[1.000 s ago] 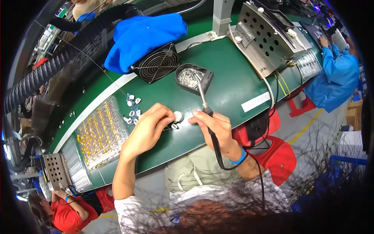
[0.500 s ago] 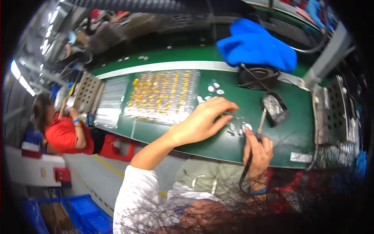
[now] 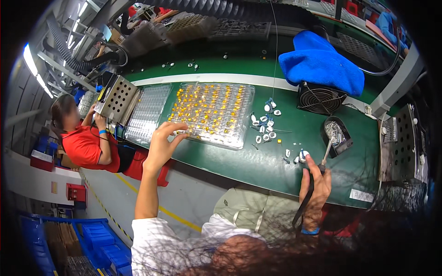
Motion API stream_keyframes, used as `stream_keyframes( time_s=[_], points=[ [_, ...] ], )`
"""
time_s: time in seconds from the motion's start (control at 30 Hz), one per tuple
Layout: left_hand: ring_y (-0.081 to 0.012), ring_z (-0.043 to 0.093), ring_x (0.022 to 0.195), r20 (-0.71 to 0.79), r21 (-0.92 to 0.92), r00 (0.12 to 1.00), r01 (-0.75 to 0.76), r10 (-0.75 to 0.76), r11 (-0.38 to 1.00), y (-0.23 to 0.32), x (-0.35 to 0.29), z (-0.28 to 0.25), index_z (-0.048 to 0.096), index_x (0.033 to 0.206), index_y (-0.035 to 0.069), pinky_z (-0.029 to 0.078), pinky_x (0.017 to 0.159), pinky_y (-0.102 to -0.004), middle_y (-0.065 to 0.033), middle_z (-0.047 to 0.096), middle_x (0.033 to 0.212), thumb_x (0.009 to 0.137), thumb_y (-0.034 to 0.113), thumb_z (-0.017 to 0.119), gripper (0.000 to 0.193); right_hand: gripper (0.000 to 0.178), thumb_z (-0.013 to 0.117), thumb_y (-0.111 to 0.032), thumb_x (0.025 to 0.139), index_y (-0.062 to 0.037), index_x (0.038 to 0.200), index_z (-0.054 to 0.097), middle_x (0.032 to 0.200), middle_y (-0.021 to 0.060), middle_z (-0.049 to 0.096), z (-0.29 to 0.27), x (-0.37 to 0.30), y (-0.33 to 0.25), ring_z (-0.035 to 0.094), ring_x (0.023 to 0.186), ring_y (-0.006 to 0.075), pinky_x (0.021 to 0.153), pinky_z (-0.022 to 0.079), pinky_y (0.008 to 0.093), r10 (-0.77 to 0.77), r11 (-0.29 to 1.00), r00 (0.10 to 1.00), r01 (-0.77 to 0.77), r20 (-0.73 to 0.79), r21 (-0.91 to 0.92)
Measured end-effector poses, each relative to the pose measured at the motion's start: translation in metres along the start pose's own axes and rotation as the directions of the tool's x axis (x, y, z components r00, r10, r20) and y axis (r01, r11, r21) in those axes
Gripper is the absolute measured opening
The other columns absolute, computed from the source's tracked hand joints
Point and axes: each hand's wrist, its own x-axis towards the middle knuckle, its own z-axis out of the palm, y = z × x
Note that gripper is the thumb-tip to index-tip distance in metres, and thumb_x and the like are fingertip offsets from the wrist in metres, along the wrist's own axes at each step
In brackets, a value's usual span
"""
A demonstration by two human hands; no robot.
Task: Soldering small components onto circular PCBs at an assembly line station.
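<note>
My left hand [image 3: 162, 146] is at the near left corner of a clear plastic tray [image 3: 246, 124] filled with small yellow pieces. Its thumb and index finger are pinched together, and whatever small item lies between them is too small to name. My right hand [image 3: 316, 187] grips a soldering iron [image 3: 328, 149] with a black cord trailing past the wrist. The iron's metal shaft points away, toward a black box [image 3: 344, 146] holding shiny metal material. My right index fingertip is beside a small white oval part [image 3: 304, 156]. Several similar white ovals with dark wires [image 3: 267, 122] lie loose on the green bench.
A second clear tray [image 3: 149, 103] lies farther left. At the back stand a fan [image 3: 321, 98] with a blue cloth [image 3: 322, 64] over it. A perforated metal box [image 3: 119, 99] is at left, another metal box [image 3: 398, 142] at right. A person in red [image 3: 90, 147] sits at left.
My left hand has swung left from beside the loose white parts to the yellow-filled tray's near corner, fingers now pinched. My right hand stays by the white oval with the iron. The view has shifted slightly.
</note>
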Motion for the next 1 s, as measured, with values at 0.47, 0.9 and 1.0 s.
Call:
stream_keyframes(
  time_s=[0.47, 0.9, 1.0],
  points=[
    [-0.0191, 0.072, 0.1, -0.042, -0.414, 0.997, 0.047, -0.071, 0.909, 0.001, 0.0, 0.014, 0.071, 0.107, -0.004, 0.058, 0.086, -0.0311, -0.0117, 0.071, 0.106, 0.089, -0.009, 0.073, 0.018, 0.039, 0.074, 0.01, 0.083, 0.0009, 0.12, 0.066, 0.116, 0.0165, 0.076, -0.005, -0.007, 0.0, 0.062, 0.078, 0.0303, 0.073, 0.052, 0.0396, 0.01, 1.0, 1.0, -0.01, 0.003, -0.022],
    [-0.0173, 0.066, 0.105, 0.248, -0.862, 0.865, -0.009, 0.437, 0.507, 0.153, 0.095, 0.121, 0.074, 0.113, -0.001, 0.055, 0.088, -0.0289, -0.0111, 0.067, 0.117, 0.094, -0.009, 0.067, 0.022, 0.04, 0.072, 0.001, 0.095, 0.0003, 0.131, 0.055, 0.107, 0.0167, 0.078, -0.024, -0.011, 0.009, 0.071, 0.082, 0.0207, 0.073, 0.057, 0.0303, 0.051, 0.981, 0.996, -0.035, -0.076, 0.193],
    [-0.018, 0.067, 0.106, 0.29, -0.868, 0.853, 0.044, 0.433, 0.495, 0.162, 0.095, 0.141, 0.074, 0.112, -0.002, 0.057, 0.091, -0.0306, -0.0117, 0.067, 0.117, 0.095, -0.007, 0.067, 0.019, 0.038, 0.069, -0.015, 0.101, 0.0014, 0.132, 0.055, 0.101, 0.0183, 0.078, -0.037, -0.033, 0.017, 0.071, 0.073, 0.0211, 0.067, 0.057, 0.0309, 0.1, 0.98, 0.994, -0.094, -0.03, 0.174]
  ],
)
